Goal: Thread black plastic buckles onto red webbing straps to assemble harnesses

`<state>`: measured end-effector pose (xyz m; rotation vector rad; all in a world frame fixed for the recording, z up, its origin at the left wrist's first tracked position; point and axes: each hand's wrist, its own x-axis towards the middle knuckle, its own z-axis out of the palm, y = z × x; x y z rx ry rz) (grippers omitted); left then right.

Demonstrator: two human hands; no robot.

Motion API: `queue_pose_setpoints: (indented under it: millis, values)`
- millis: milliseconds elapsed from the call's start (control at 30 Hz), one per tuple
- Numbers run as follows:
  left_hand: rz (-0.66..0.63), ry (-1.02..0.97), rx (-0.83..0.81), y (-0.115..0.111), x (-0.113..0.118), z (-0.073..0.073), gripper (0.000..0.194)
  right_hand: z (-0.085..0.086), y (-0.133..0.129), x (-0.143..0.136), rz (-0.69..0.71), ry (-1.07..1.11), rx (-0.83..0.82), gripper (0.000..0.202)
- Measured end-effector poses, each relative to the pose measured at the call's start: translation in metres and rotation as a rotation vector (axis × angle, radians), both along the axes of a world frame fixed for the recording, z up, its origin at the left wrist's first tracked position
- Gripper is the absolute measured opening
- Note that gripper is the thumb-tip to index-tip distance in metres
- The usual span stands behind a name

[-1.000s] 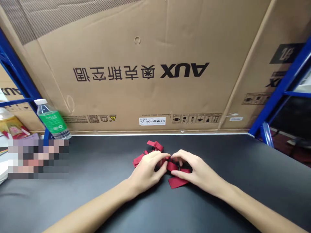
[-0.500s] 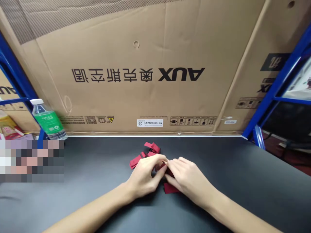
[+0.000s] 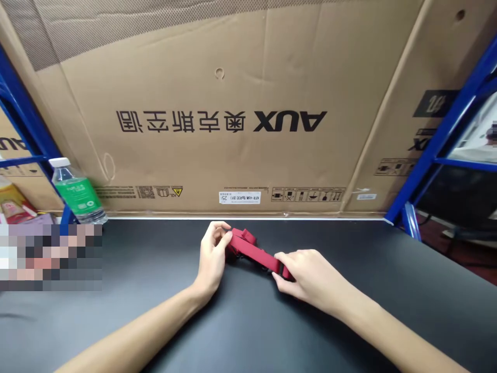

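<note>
A red webbing strap (image 3: 258, 255) with black buckle parts stretches between my two hands, low over the dark table. My left hand (image 3: 213, 255) pinches its far-left end between thumb and fingers, where more folded red strap bunches up. At the near-right end, my right hand (image 3: 306, 274) grips the strap beside a black buckle (image 3: 281, 268). Between the hands the strap lies flat and fairly straight, slanting down to the right. Part of the bunched strap is hidden behind my left fingers.
A large cardboard box (image 3: 186, 160) with upside-down print stands along the table's (image 3: 174, 331) back edge. A plastic bottle (image 3: 79, 194) with a green label leans at the left by a blue metal frame (image 3: 25, 119). A blurred patch covers the left edge.
My hands were close together over the strap; now they are apart. The left moved left and away from me, the right slightly right, and the strap is drawn out between them.
</note>
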<state>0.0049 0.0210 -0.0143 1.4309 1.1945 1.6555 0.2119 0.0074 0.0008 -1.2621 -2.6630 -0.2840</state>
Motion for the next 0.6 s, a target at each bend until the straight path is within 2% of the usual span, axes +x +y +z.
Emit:
queue_pose_setpoints:
  millis: [200, 400, 500, 600]
  values:
    - [0.121, -0.004, 0.037, 0.003, -0.001, -0.003, 0.010, 0.004, -0.005, 0.003, -0.073, 0.025, -0.069, 0.014]
    - [0.251, 0.039, 0.055, 0.015, -0.019, -0.002, 0.010, 0.007, 0.000, 0.019, -0.086, 0.013, -0.128, 0.012]
    - [0.236, 0.077, 0.063, 0.010, -0.020, 0.003, 0.015, 0.008, 0.005, 0.024, -0.069, 0.057, -0.162, 0.012]
    - [0.116, 0.165, 0.079, -0.007, -0.013, 0.007, 0.018, 0.008, 0.010, 0.027, -0.050, 0.082, -0.129, 0.017]
